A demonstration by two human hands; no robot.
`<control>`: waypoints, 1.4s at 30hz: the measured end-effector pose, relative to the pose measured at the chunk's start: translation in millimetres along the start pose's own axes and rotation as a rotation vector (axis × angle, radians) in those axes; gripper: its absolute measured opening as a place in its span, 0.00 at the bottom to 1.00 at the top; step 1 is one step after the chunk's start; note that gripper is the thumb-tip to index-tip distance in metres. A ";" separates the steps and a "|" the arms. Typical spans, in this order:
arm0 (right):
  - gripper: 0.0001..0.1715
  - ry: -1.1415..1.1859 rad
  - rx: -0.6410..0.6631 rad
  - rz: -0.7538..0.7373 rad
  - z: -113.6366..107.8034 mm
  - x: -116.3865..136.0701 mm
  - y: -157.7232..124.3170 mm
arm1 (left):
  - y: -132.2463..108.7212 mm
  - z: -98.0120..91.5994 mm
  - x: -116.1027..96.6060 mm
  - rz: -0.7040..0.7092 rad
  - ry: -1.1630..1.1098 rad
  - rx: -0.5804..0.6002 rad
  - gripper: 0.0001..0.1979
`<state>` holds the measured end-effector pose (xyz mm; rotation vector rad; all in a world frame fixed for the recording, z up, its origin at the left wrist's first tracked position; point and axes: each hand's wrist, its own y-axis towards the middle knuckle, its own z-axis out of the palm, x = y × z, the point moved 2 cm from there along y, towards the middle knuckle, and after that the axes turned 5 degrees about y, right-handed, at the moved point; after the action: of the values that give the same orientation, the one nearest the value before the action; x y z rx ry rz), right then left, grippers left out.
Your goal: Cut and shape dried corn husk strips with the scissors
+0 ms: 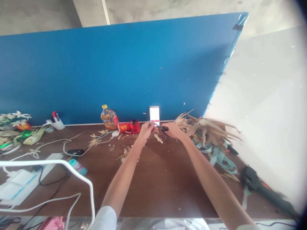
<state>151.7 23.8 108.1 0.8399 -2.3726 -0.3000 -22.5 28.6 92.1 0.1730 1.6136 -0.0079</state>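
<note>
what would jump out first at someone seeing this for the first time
The big blue board behind the brown wooden table grabs the eye first. Near the middle of the table's far edge, the right hand holds black-handled scissors close to the left hand. Just right of them sits a large heap of dried leaves.

The tabletop (168, 188) is smooth brown wood with a soft sheen. The scissors (157, 125) have bright metal blades and black plastic handles. The leaves (206, 129) are dry, rough and matt, papery at the edges. The bottle (109, 118) is glossy clear plastic, the can (124, 127) glossy red, the panel (120, 70) smooth matt blue, and the concrete (168, 12) rough.
</note>
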 end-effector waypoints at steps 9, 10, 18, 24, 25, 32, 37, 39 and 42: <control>0.17 -0.016 -0.001 0.005 -1.6 1.1 -0.6 | 0.2 -10.8 -8.0 0.016 -0.013 0.061 0.11; 0.17 -0.018 -0.001 0.006 -1.9 1.4 -0.6 | 0.3 -11.3 -8.3 0.015 -0.011 0.058 0.12; 0.15 -0.056 -0.010 0.003 -3.8 2.2 -0.2 | 0.9 -11.9 -8.9 0.002 -0.011 0.025 0.12; 0.12 -0.065 -0.003 0.001 -3.3 0.1 -1.1 | 0.6 -11.8 -8.0 -0.021 -0.007 -0.016 0.14; 0.12 -0.067 -0.001 0.008 -3.4 -0.1 -1.3 | 0.5 -12.2 -7.8 -0.015 -0.009 -0.024 0.14; 0.14 -0.061 -0.022 0.090 -4.7 -1.3 -0.5 | 0.4 -16.6 -6.0 0.018 -0.038 -0.119 0.16; 0.12 -0.085 -0.007 0.128 -1.8 -4.5 -0.1 | -0.2 -17.9 -6.3 0.024 -0.052 -0.185 0.17; 0.12 -0.090 -0.015 0.129 -0.4 -5.9 0.0 | 0.1 -18.2 -5.4 0.029 -0.054 -0.191 0.16; 0.13 -0.081 -0.042 0.102 0.8 -7.1 0.0 | 2.5 -18.6 -2.1 0.052 -0.073 -0.175 0.16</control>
<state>155.6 28.3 104.1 0.6970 -2.4659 -0.3470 -40.6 32.9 95.4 0.0783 1.5279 0.1643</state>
